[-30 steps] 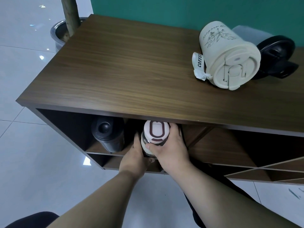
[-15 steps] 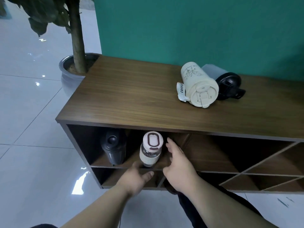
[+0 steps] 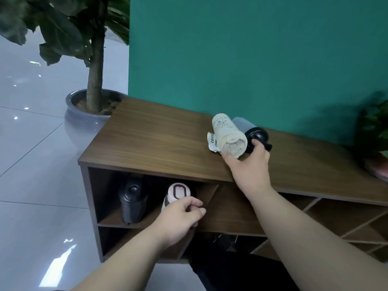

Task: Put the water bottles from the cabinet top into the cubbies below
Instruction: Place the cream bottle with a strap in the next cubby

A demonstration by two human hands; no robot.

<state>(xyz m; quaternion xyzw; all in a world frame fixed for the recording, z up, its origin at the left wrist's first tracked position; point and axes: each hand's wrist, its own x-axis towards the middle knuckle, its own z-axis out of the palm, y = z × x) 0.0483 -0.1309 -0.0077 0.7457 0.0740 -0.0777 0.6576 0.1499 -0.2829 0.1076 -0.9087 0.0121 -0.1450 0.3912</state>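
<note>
It looks like an office lobby or showroom rather than a home: glossy pale floor tiles point(image 3: 31, 164) at left, a teal wall point(image 3: 252, 59) filling the upper right, a potted tree point(image 3: 94, 85) at upper left, and a wooden cabinet point(image 3: 157, 143) with slanted cubbies.

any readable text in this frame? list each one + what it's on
"COFFEE": on the white tag hanging off the cream bottle lying on the cabinet top; the last letter is partly cut off.
Dark print with a sprig drawing on the cream bottle's side: too small and blurred to read.
No other text shows on the bottles or cabinet.
</note>
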